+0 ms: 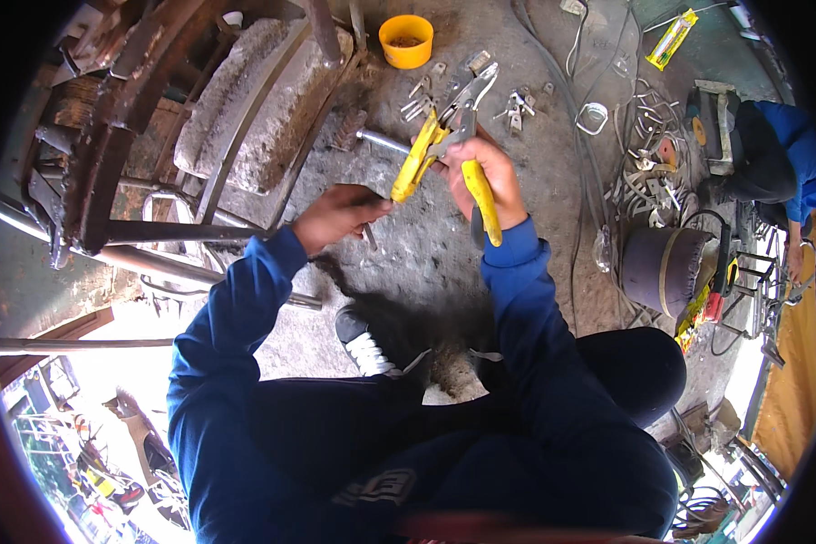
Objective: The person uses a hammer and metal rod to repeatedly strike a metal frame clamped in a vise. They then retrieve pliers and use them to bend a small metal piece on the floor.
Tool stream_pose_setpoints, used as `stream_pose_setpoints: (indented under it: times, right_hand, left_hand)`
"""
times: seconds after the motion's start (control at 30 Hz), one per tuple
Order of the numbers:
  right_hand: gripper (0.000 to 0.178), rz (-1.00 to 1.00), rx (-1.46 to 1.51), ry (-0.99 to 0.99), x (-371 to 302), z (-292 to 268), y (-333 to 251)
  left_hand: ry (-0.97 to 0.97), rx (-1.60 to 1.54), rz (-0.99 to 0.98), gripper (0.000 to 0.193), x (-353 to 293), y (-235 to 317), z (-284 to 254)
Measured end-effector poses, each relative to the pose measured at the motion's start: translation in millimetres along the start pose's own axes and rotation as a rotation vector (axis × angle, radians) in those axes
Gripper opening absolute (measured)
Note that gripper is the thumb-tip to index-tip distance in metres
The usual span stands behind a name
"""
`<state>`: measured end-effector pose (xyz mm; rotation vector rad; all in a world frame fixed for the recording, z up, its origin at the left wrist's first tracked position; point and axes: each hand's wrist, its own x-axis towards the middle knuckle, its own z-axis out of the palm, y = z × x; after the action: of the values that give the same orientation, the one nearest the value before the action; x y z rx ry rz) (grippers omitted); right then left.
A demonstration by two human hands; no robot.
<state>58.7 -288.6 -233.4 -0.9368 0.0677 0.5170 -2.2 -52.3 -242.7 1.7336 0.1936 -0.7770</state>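
Note:
A pair of pliers with yellow grips and bright metal jaws (412, 169) is held in front of me, its jaws pointing up and away to the right. My right hand (486, 172) wraps round the tool near its pivot, with the second yellow grip running down across the palm. My left hand (343, 216) is closed, its fingertips at the lower end of the left yellow grip. Whether a small part is pinched there is hidden by the fingers. Below that hand a short metal piece (370, 238) shows. A hammer (383, 140) lies on the floor behind the pliers.
A yellow tub (406, 42) and small metal pieces (517, 111) lie beyond my hands. A concrete block (245, 104) and metal frame (104, 181) stand left. Cables (582, 136), metal scraps (653, 186) and a dark cylinder (666, 267) are right, near another person (793, 159).

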Motion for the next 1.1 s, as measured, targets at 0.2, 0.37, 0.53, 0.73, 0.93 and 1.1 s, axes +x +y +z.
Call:
stream_pose_setpoints:
  times: [0.2,0.37,0.53,0.73,0.93,1.1]
  right_hand:
    - [0.114,0.165,0.438,-0.345,-10.2,-16.0,28.4]
    - [0.070,0.384,0.544,-0.306,-22.3,-31.8,101.0]
    - [0.065,0.491,0.499,-0.514,-30.8,-27.1,107.6]
    - [0.072,0.470,0.484,-0.613,-32.1,-0.9,87.8]
    - [0.078,0.436,0.236,-0.531,-24.6,-5.9,67.5]
    - [0.084,0.337,0.192,-0.573,-10.4,5.4,64.3]
  left_hand:
    - [0.037,-0.598,-0.011,0.028,9.7,-28.1,-50.4]
    - [0.189,-0.729,-0.062,0.021,20.8,-44.3,-54.8]
    - [0.253,-0.808,-0.051,0.031,23.4,-26.6,-51.4]
    - [0.154,-0.723,-0.049,0.018,14.1,-19.4,-43.8]
    - [-0.003,-0.769,-0.108,0.017,-46.3,-40.4,-5.3]
    - [0.031,-0.861,0.027,0.031,-50.6,-36.5,1.8]
